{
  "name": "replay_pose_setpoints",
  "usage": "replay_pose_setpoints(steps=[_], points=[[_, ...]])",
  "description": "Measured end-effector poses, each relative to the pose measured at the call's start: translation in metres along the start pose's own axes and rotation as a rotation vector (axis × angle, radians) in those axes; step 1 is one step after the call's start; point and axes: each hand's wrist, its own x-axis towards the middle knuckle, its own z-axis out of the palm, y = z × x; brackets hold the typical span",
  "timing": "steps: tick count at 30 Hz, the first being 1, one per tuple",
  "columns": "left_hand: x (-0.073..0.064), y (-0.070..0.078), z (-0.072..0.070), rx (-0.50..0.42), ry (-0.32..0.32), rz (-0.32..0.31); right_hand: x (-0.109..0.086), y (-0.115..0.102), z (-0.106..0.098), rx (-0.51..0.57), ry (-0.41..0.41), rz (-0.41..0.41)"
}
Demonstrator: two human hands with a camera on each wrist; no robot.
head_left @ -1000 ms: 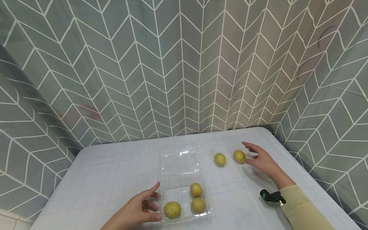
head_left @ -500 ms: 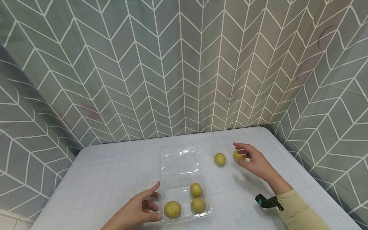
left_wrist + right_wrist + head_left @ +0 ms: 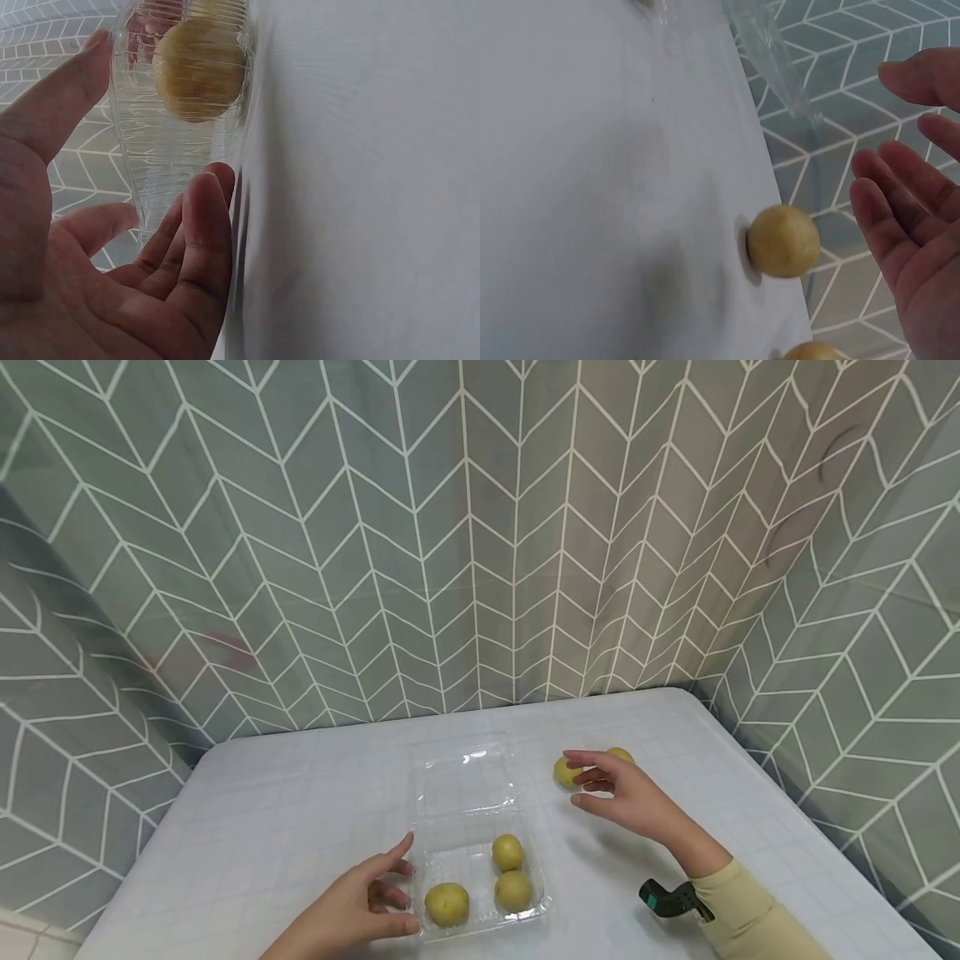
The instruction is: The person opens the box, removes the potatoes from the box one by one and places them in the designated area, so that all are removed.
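Observation:
A clear plastic clamshell container (image 3: 461,862) lies open on the table with three yellow potatoes inside: one at the front left (image 3: 447,904), two along the right side (image 3: 513,891). My left hand (image 3: 367,897) rests at its left side, thumb and forefinger spread along that edge; in the left wrist view the fingertips meet the ribbed wall (image 3: 169,150). Over the table to the right, my right hand (image 3: 618,789) is raised with parted fingers and holds nothing. Behind it, partly covered in the head view, are two loose potatoes, a nearer one (image 3: 784,241) and another (image 3: 811,351).
The container's lid (image 3: 465,785) is folded back, away from me. A white cloth covers the table (image 3: 300,810). Patterned grey curtains (image 3: 450,568) stand behind it and along both sides. A dark device (image 3: 667,899) is strapped at my right wrist.
My right hand has moved left from beside the rightmost loose potato, past it, to in front of the other one. The left hand and container stay in place.

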Motion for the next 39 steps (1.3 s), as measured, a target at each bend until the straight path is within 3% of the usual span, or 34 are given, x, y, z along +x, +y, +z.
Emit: replay_pose_setpoints(steps=[9,27,33,39], points=[[0.0,0.0,0.0,-0.012,0.001,-0.011,0.006,-0.017,0.021,0.065,-0.096,-0.095],[0.001,-0.002,0.001,-0.018,0.0,-0.011,0.015,-0.028,0.064,0.118,-0.264,-0.144],[0.001,-0.004,0.002,-0.021,-0.006,0.006,0.017,-0.033,0.067,0.017,-0.323,-0.168],[0.002,-0.003,0.001,-0.031,-0.013,0.02,0.022,-0.037,0.065,-0.209,-0.402,-0.214]])
